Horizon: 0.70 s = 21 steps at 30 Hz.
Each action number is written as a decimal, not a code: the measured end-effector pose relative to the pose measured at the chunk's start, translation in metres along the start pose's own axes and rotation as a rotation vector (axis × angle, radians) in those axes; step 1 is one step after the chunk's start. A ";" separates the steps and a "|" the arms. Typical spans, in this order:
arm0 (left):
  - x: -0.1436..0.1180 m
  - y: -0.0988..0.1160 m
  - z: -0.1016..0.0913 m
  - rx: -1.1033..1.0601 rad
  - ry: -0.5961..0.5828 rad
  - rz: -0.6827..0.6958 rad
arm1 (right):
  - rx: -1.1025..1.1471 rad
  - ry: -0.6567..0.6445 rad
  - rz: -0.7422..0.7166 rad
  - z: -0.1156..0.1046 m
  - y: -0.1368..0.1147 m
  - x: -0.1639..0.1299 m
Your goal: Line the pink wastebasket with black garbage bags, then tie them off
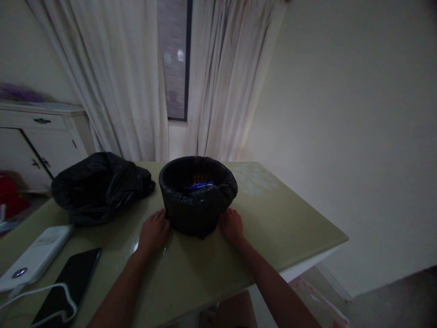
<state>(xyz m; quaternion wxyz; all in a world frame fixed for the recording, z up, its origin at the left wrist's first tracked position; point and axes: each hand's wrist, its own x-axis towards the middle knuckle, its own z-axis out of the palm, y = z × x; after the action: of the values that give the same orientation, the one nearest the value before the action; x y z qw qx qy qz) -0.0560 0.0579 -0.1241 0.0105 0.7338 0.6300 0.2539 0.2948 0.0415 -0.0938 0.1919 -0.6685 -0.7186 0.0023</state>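
A wastebasket lined with a black garbage bag (194,214) stands upright on the table in front of me, the bag folded down over its rim. Inside it, a blue wrapper-like piece (201,185) shows; the rest of the inside is dark. My left hand (155,230) is closed against the lower left side of the wastebasket, fingertips at its wall. On the opposite side, my right hand (232,225) grips low at the right, its fingers partly hidden behind the bag. Both forearms rest near the table's front edge.
A second, crumpled black bag (102,191) lies open on the left of the pale green table (290,228). Nearer stand a white power bank (41,255) and a black phone (73,278) with a white cable (64,291). Curtains, a window and a white cabinet (44,132) are behind.
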 end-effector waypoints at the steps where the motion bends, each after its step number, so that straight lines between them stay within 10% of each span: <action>1: 0.000 0.000 0.000 0.000 0.003 0.004 | 0.001 0.002 -0.001 0.001 0.001 0.000; 21: -0.001 0.001 0.000 0.055 -0.067 0.007 | -0.012 -0.021 0.037 -0.005 -0.004 0.000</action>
<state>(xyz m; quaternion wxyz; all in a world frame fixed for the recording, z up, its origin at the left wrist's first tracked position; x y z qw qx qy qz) -0.0557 0.0564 -0.1242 0.0105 0.7440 0.6336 0.2117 0.2921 0.0395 -0.0879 0.1800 -0.6829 -0.7079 0.0085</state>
